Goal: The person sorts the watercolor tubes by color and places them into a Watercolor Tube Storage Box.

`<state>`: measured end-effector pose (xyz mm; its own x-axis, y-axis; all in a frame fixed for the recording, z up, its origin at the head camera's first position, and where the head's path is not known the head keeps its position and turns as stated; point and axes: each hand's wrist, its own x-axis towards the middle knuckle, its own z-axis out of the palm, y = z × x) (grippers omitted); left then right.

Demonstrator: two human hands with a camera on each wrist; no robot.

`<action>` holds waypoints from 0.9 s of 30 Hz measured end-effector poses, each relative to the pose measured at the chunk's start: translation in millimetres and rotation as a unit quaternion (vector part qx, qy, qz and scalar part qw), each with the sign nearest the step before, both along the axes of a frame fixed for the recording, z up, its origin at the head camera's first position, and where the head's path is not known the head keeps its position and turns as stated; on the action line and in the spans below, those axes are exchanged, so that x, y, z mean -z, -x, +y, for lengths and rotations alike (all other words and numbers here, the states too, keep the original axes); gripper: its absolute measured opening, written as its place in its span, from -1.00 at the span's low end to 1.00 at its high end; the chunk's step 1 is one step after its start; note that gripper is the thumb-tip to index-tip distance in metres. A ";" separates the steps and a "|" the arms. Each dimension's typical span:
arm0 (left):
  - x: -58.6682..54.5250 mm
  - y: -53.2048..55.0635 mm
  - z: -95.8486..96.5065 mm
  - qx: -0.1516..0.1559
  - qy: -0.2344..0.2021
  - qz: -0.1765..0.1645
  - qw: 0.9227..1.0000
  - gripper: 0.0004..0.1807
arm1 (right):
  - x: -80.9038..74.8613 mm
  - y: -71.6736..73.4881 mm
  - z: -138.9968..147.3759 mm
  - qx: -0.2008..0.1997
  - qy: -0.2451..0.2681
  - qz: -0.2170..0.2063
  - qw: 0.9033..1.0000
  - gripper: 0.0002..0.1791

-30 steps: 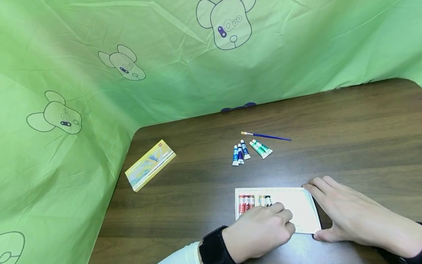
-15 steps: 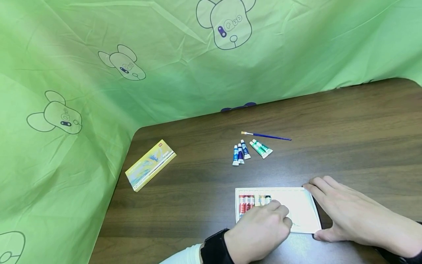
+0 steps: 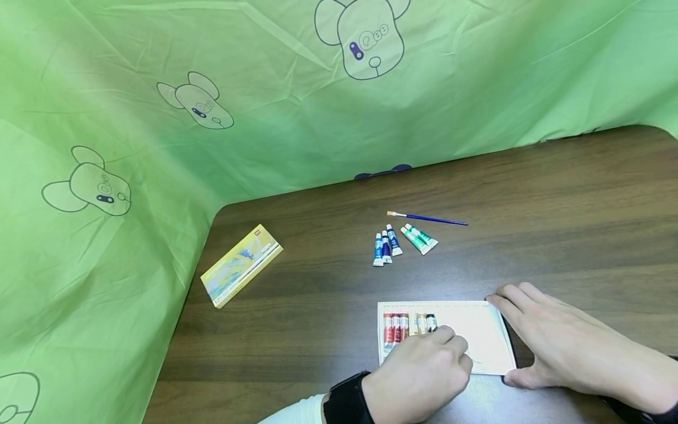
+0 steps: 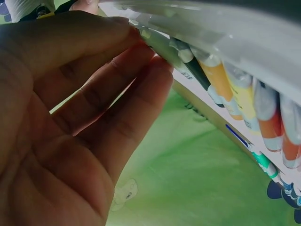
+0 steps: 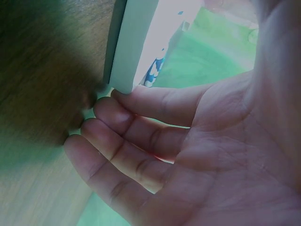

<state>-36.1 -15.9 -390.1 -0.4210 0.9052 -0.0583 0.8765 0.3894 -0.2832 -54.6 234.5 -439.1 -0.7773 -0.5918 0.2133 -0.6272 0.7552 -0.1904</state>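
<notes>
A white paint tray [image 3: 489, 338] lies near the front of the table with a row of paint tubes [image 3: 396, 328] in its left part, running from red through yellow to dark green. My left hand [image 3: 424, 371] reaches over the tray from the front. In the left wrist view its thumb and fingertips come together on a greyish-green paint tube [image 4: 162, 46], mostly hidden, beside the dark-capped one. My right hand [image 3: 556, 338] grips the tray's right end, thumb at the near corner and index finger at the far corner. In the right wrist view its other fingers extend beside the tray edge [image 5: 134, 47].
Behind the tray lie three blue and purple paint tubes [image 3: 385, 247], two green tubes [image 3: 419, 238] and a blue-handled paintbrush [image 3: 431, 219]. A yellow box [image 3: 242, 266] lies at the left. Green cloth [image 3: 265, 118] with bear drawings hangs along the table's back and left edges.
My left hand shifts very slightly over the tray, first left, then back right. The right hand, tray and loose tubes stay in place.
</notes>
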 end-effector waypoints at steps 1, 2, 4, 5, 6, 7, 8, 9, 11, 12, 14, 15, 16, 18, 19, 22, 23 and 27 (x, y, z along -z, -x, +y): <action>-0.1 0.1 0.0 0.000 -0.001 -0.002 1.000 -0.80 | 0.1 0.1 0.1 0.000 0.000 0.001 1.000 0.14; -0.3 0.1 -0.1 -0.001 -0.001 -0.006 1.000 -0.81 | 0.2 0.2 0.2 -0.001 0.001 0.004 1.000 0.14; -0.8 0.0 -0.9 -0.002 -0.002 -0.008 1.000 -0.81 | 0.4 0.4 0.3 -0.003 0.001 0.007 1.000 0.14; -0.9 0.1 -0.9 -0.003 -0.003 -0.011 1.000 -0.81 | 0.5 0.6 0.3 -0.004 0.001 0.010 1.000 0.14; -1.0 0.0 -1.0 -0.004 -0.004 -0.014 1.000 -0.81 | 0.6 0.7 0.3 -0.004 0.002 0.011 1.000 0.14; -1.3 -0.1 -1.4 -0.004 -0.004 -0.015 1.000 -0.81 | 0.7 0.8 0.3 -0.005 0.002 0.012 1.000 0.14; -1.5 -0.2 -1.5 -0.005 -0.004 -0.016 1.000 -0.81 | 0.7 0.9 0.3 -0.005 0.002 0.013 1.000 0.14; -1.6 -0.3 -1.9 -0.005 -0.005 -0.017 1.000 -0.81 | 0.8 0.9 0.2 -0.006 0.002 0.013 1.000 0.14; -1.5 -0.2 -1.4 -0.005 -0.006 -0.020 1.000 -0.81 | 0.9 0.9 0.1 -0.006 0.002 0.014 1.000 0.14; -1.3 -0.2 -1.5 -0.006 -0.006 -0.020 1.000 -0.82 | 0.9 0.9 0.1 -0.005 0.002 0.013 1.000 0.14; -1.0 0.1 -1.9 -0.009 -0.008 -0.015 1.000 -0.83 | 1.1 0.8 0.0 -0.005 0.002 0.013 1.000 0.13; -0.8 0.3 -2.0 -0.011 -0.009 -0.015 1.000 -0.83 | 1.2 1.0 -0.1 -0.005 0.002 0.014 1.000 0.13; -0.6 0.6 -2.0 -0.013 -0.010 -0.013 1.000 -0.84 | 1.2 1.1 -0.2 -0.005 0.003 0.014 1.000 0.13; -0.2 1.5 -2.1 -0.018 -0.011 -0.017 1.000 -0.85 | 1.4 1.3 -0.3 -0.005 0.003 0.014 1.000 0.12; 0.0 2.0 -2.1 -0.021 -0.011 -0.021 0.999 -0.86 | 1.5 1.4 -0.3 -0.005 0.003 0.014 1.000 0.12; -0.1 3.4 -1.9 -0.028 -0.008 -0.039 0.999 -0.89 | 1.8 1.4 -0.2 -0.005 0.002 0.011 1.000 0.12; -0.5 4.1 -2.3 -0.029 -0.007 -0.046 0.999 -0.89 | 1.9 1.4 -0.1 -0.006 0.002 0.011 1.000 0.12; -6.8 10.2 -7.5 -0.014 -0.004 -0.069 0.998 -0.85 | 2.0 1.9 0.0 -0.010 0.002 0.016 1.000 0.12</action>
<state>-46.3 -23.4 -383.3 -0.4353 0.8936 -0.1096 0.8952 0.4167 -0.1582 -56.5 234.5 -441.0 -0.7584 -0.6059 0.2404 -0.6476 0.7421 -0.1728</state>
